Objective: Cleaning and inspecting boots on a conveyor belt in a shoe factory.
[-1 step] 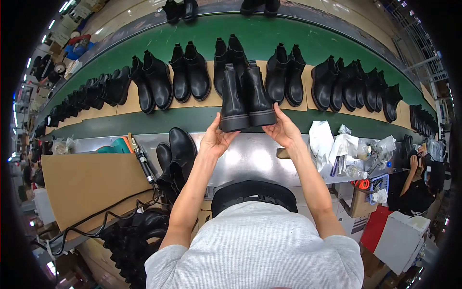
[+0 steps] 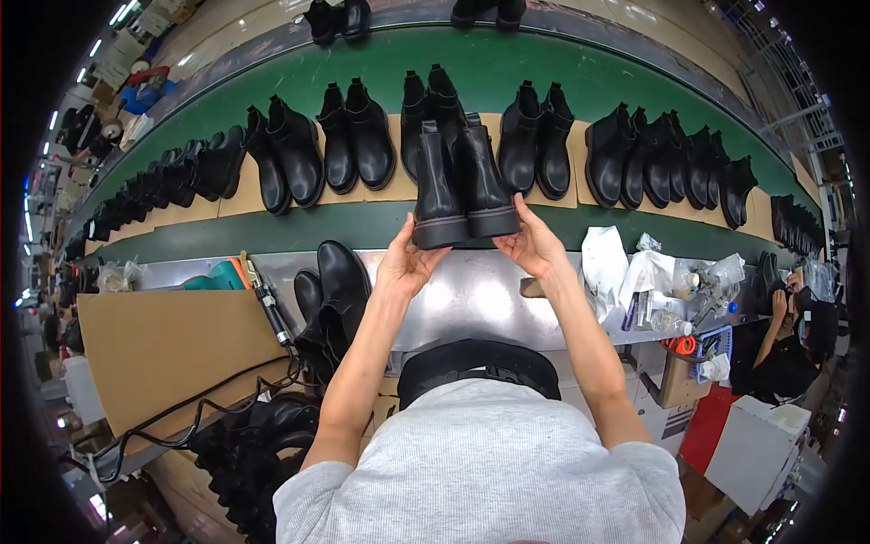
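Observation:
A pair of black ankle boots is held up side by side, heels toward me, above the front of the green work surface. My left hand [image 2: 408, 261] grips the sole of the left boot [image 2: 438, 186], thumb at its side and fingers underneath. On the other side, my right hand [image 2: 536, 247] holds the right boot [image 2: 486, 181] the same way. Their toes are hidden from me. Behind them stands another pair of black boots [image 2: 442, 95], partly covered by the held ones.
Rows of black boots [image 2: 295, 159] stand on cardboard along the green conveyor belt [image 2: 362, 63]. On the metal ledge [image 2: 476, 304] are loose boots [image 2: 341, 276], a corded hand tool [image 2: 270, 304] and white cloths [image 2: 605, 258]. A co-worker [image 2: 797, 340] is at the far right.

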A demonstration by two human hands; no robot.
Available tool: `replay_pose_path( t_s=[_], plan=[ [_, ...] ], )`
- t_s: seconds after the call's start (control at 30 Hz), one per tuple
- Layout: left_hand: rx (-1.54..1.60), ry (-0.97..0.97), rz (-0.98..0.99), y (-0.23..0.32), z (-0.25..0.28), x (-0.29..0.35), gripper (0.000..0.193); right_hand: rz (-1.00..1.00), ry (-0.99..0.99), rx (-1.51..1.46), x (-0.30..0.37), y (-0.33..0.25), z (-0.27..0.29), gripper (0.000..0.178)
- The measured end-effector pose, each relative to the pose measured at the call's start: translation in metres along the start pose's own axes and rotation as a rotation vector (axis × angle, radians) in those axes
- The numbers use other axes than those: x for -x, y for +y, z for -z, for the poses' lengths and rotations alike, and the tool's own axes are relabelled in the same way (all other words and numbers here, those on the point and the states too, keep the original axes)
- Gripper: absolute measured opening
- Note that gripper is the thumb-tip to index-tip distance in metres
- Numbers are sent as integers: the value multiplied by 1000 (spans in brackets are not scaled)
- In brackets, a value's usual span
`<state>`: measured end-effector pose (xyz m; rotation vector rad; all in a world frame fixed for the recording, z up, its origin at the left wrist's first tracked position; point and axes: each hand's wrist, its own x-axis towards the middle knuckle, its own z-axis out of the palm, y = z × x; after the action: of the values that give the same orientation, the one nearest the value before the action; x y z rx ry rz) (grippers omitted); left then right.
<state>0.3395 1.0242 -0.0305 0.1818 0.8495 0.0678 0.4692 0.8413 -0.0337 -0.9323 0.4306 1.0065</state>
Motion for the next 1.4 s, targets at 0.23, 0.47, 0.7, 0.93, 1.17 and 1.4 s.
replay_pose_path(
  t_s=[0.23, 0.47, 0.7, 0.93, 1.17, 1.4],
  plan=[
    [-157, -128, -56, -10, 25, 12, 46, 26, -161, 47, 21, 15, 12, 43],
    [-648, 153, 127, -29, 86, 5, 56, 11, 84, 947, 13, 78, 73, 77],
    [-1867, 666, -360, -32, 31, -54, 104, 126, 232, 1866, -31, 61, -4, 116],
    [-1448, 268, -487, 20, 107, -67, 80, 405, 173, 1521, -49, 41, 44, 100],
    [-678, -315, -264, 18, 26, 18, 50, 134, -349, 552, 2, -8, 37, 56],
    [-374, -504, -361, -17, -25, 63, 48, 284, -629, -84, 43, 28, -1, 53]
  ],
)
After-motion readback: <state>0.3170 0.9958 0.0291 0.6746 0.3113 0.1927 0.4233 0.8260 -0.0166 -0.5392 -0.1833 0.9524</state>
